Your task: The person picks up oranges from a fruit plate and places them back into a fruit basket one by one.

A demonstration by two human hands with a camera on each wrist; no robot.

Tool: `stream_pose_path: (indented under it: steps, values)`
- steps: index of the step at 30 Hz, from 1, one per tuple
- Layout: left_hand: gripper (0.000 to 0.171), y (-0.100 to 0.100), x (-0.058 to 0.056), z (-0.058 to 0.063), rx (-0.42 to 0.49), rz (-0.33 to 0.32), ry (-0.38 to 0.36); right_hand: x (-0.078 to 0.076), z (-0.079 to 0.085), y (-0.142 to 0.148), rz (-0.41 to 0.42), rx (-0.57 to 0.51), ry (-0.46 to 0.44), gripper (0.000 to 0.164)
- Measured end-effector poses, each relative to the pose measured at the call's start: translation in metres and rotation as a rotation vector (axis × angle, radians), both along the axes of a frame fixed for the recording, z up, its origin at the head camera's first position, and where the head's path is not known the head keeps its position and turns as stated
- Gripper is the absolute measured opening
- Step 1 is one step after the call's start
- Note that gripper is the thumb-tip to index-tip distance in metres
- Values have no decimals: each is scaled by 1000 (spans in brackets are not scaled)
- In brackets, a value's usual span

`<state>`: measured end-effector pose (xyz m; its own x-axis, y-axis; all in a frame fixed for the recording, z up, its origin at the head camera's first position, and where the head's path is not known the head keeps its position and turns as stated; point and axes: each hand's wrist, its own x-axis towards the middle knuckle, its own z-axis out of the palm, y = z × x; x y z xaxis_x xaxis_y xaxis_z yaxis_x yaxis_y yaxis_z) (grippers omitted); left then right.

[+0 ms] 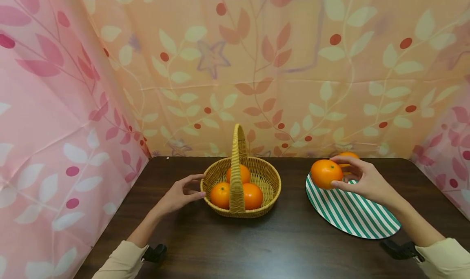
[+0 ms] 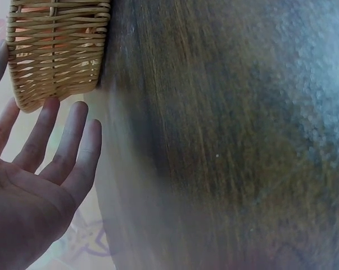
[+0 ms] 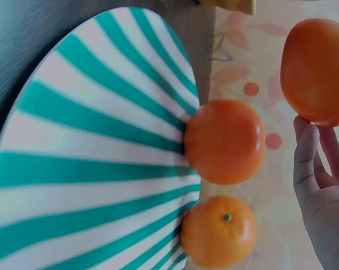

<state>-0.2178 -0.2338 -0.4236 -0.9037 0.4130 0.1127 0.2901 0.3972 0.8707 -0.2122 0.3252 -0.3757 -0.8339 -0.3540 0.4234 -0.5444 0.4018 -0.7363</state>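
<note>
My right hand (image 1: 363, 181) pinches an orange (image 1: 326, 174) between thumb and fingers, above the left part of a green-and-white striped oval mat (image 1: 358, 213). Two more oranges rest on this mat in the right wrist view, one smooth (image 3: 224, 142) and one with a green stem end (image 3: 218, 232); in the head view my right hand partly covers them. At the left side of a wicker basket (image 1: 272, 193), my left hand (image 1: 181, 195) has its fingers extended, fingertips at the rim. Inside the basket lie three oranges (image 1: 220, 195), partly behind its tall handle.
Basket and mat stand on a dark wooden table (image 1: 286, 246), the mat to the basket's right. A leaf-patterned curtain (image 1: 257, 87) hangs behind the table, and pink cloth (image 1: 55, 128) borders the left side. Black straps circle both wrists.
</note>
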Motion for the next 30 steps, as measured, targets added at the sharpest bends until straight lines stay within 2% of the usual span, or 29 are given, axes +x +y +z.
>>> stream_pose_path:
  steps: [6,14,20,30]
  values:
    - [59,-1,0,-3,13,-15,18,-9,2,-14,30,-31,-16,57]
    - [60,-2,-1,-6,14,-5,3,-24,3,-36,109,-143,-108,56]
    - [60,-2,-1,-6,10,-3,0,-35,3,-56,128,-150,-123,57]
    - [60,-1,1,-3,4,-10,10,-53,-2,-92,210,-181,-136,56]
